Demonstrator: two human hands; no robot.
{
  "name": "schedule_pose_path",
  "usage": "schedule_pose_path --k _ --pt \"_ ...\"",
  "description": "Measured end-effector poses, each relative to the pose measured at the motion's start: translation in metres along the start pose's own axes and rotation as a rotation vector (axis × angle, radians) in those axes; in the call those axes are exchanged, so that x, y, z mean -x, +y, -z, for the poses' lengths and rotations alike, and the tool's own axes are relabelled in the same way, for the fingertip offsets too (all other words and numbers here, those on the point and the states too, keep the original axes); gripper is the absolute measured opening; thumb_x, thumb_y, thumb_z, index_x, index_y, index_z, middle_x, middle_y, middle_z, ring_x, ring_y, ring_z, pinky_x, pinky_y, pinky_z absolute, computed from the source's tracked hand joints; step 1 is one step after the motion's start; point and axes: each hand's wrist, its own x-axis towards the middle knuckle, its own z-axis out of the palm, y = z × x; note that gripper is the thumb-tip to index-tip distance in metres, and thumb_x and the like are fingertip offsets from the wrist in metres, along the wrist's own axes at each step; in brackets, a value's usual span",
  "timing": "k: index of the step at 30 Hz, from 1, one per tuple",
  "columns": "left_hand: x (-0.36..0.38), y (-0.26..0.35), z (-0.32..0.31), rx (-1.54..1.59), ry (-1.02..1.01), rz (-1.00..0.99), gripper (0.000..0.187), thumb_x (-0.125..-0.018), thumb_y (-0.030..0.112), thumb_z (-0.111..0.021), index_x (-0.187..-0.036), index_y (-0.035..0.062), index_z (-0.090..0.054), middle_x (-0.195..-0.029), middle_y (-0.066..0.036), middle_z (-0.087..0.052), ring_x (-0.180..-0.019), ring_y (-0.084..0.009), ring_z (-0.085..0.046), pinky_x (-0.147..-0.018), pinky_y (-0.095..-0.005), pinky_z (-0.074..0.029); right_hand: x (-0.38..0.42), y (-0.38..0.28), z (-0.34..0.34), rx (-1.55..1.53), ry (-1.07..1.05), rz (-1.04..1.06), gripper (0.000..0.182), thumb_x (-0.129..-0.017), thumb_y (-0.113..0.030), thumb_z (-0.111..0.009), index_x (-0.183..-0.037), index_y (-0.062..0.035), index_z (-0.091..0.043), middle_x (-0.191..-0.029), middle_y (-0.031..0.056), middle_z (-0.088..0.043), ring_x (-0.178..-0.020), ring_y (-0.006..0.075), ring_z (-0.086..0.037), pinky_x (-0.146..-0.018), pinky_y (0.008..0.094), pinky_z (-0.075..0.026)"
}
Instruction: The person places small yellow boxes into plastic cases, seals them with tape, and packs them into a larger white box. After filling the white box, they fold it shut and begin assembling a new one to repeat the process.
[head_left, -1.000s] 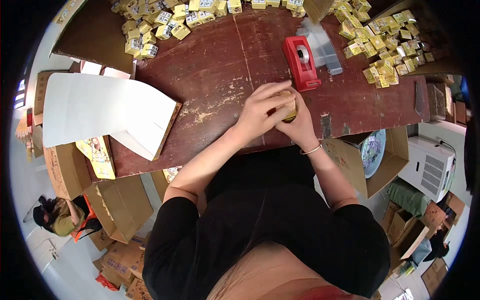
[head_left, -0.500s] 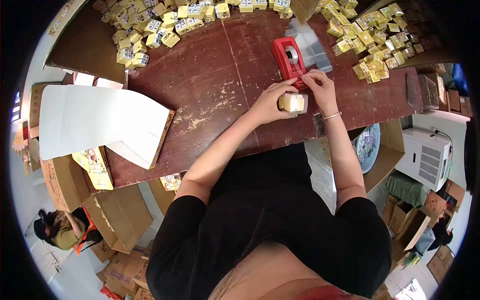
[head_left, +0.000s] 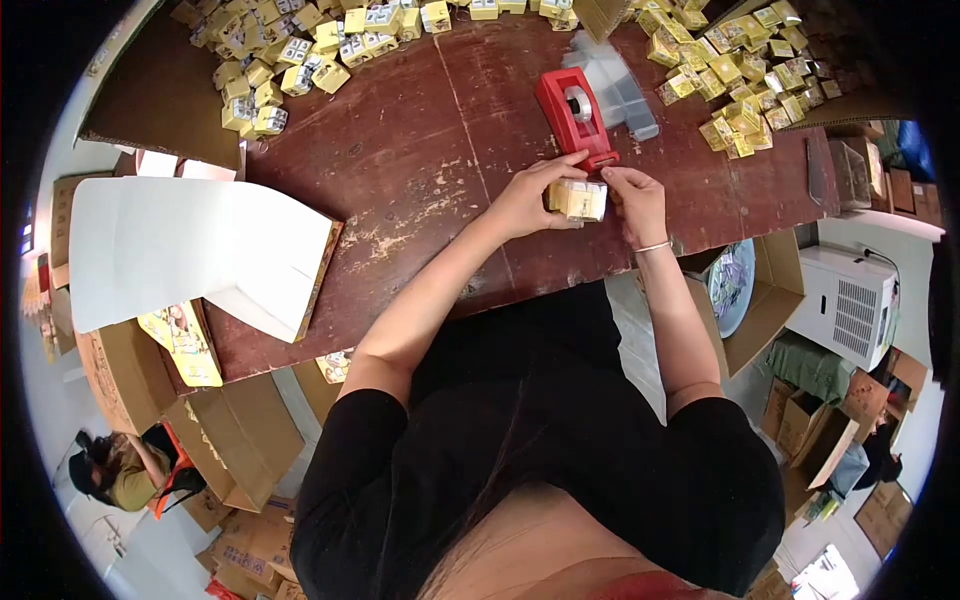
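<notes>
My left hand (head_left: 527, 200) is closed around a small pale-yellow box (head_left: 579, 200) with a clear or shiny end, holding it just above the table in front of the red tape dispenser (head_left: 573, 112). Its fingertips come close to the dispenser's near end. A roll of tape (head_left: 578, 103) sits in the dispenser. To the right of the box is my right hand (head_left: 639, 206), thumb and forefinger drawn together near the box's upper right corner. Whatever lies between those fingertips is too small to make out.
Many small yellow boxes (head_left: 325, 72) lie at the back left, more yellow boxes (head_left: 745, 80) at the back right. A clear plastic tray (head_left: 615, 90) lies behind the dispenser. White sheets (head_left: 200, 250) cover the table's left. A person (head_left: 120, 470) sits at far left.
My right hand has come away from the dispenser's near end, down toward the box. The box has turned slightly in my left hand. The whole view has shifted a little.
</notes>
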Motion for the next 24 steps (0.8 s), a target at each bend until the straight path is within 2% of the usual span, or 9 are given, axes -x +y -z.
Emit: schedule_pose_path --k 1,3,5,7,10,18,21,23,24 --pt "0.003 0.005 0.001 0.001 0.002 0.005 0.058 -0.062 0.014 -0.086 -0.115 0.0062 -0.061 -0.134 -0.012 -0.057 -0.118 -0.0271 -0.058 -0.099 -0.0380 -0.047 -0.003 0.010 0.003 0.002 -0.002 -0.005 0.012 -0.086 -0.012 -0.072 -0.092 -0.0021 -0.073 -0.073 -0.0020 -0.065 -0.055 0.0015 -0.047 -0.044 0.0186 -0.030" --pt "0.006 0.021 0.005 0.190 0.074 0.252 0.055 -0.064 0.016 -0.086 -0.113 0.0053 -0.062 -0.117 -0.011 -0.067 -0.106 -0.0223 -0.066 -0.091 -0.0351 -0.051 -0.011 0.023 0.010 0.389 0.127 0.404 0.012 -0.087 -0.012 -0.071 -0.090 -0.0007 -0.072 -0.072 -0.0028 -0.064 -0.057 0.0007 -0.048 -0.046 0.0177 -0.030" --pt "0.008 0.024 0.008 0.105 0.191 0.218 0.054 -0.065 0.017 -0.086 -0.112 0.0044 -0.063 -0.102 -0.010 -0.070 -0.095 -0.0186 -0.068 -0.085 -0.0332 -0.053 0.001 0.016 0.009 0.260 0.076 0.403 0.012 -0.088 -0.011 -0.070 -0.090 0.0000 -0.072 -0.071 -0.0028 -0.063 -0.057 0.0004 -0.047 -0.047 0.0175 -0.030" --pt "0.013 0.032 0.008 0.012 0.358 0.185 0.055 -0.064 0.016 -0.086 -0.113 0.0042 -0.063 -0.106 -0.011 -0.069 -0.097 -0.0217 -0.068 -0.087 -0.0346 -0.053 0.038 -0.015 0.002 0.045 -0.065 0.095 0.012 -0.090 -0.010 -0.066 -0.091 0.0018 -0.070 -0.070 -0.0022 -0.060 -0.057 0.0003 -0.044 -0.047 0.0171 -0.030" --pt "0.016 0.026 0.010 -0.159 0.410 0.114 0.055 -0.063 0.011 -0.084 -0.114 0.0040 -0.063 -0.113 -0.013 -0.067 -0.105 -0.0286 -0.064 -0.091 -0.0369 -0.051 0.056 -0.029 -0.011 -0.242 -0.373 -0.041 0.012 -0.092 -0.010 -0.064 -0.092 0.0013 -0.068 -0.069 -0.0023 -0.056 -0.056 0.0012 -0.042 -0.046 0.0171 -0.029" --pt "0.022 0.033 0.015 -0.424 0.423 -0.126 0.055 -0.063 0.011 -0.083 -0.114 0.0047 -0.063 -0.117 -0.015 -0.065 -0.110 -0.0326 -0.062 -0.094 -0.0390 -0.050 0.050 -0.022 -0.030 -0.331 -0.551 -0.326 0.014 -0.091 -0.015 -0.066 -0.095 -0.0017 -0.064 -0.078 -0.0009 -0.058 -0.060 0.0023 -0.046 -0.046 0.0162 -0.030" --pt "0.029 0.052 0.016 -0.147 0.325 0.190 0.058 -0.066 0.015 -0.084 -0.118 0.0046 -0.061 -0.120 -0.016 -0.064 -0.110 -0.0299 -0.063 -0.093 -0.0370 -0.051 0.058 -0.022 -0.046 -0.040 -0.313 -0.090 0.023 -0.088 -0.013 -0.069 -0.106 -0.0032 -0.060 -0.090 0.0001 -0.061 -0.065 0.0024 -0.050 -0.046 0.0169 -0.034" --pt "0.029 0.069 0.018 0.162 0.178 0.360 0.068 -0.067 0.020 -0.085 -0.126 0.0055 -0.056 -0.115 -0.016 -0.065 -0.107 -0.0248 -0.064 -0.091 -0.0335 -0.051 0.061 -0.024 -0.054 0.064 -0.312 0.537 0.036 -0.085 -0.007 -0.071 -0.116 -0.0045 -0.054 -0.100 0.0011 -0.061 -0.071 0.0039 -0.055 -0.048 0.0186 -0.040" --pt "0.031 0.066 0.018 0.123 0.080 0.353 0.082 -0.072 0.016 -0.082 -0.142 0.0080 -0.040 -0.126 -0.017 -0.058 -0.116 -0.0219 -0.059 -0.093 -0.0329 -0.050 0.058 -0.023 -0.048 0.118 -0.339 0.433 0.043 -0.084 -0.002 -0.070 -0.123 -0.0034 -0.051 -0.103 0.0030 -0.063 -0.078 0.0070 -0.061 -0.052 0.0198 -0.047"
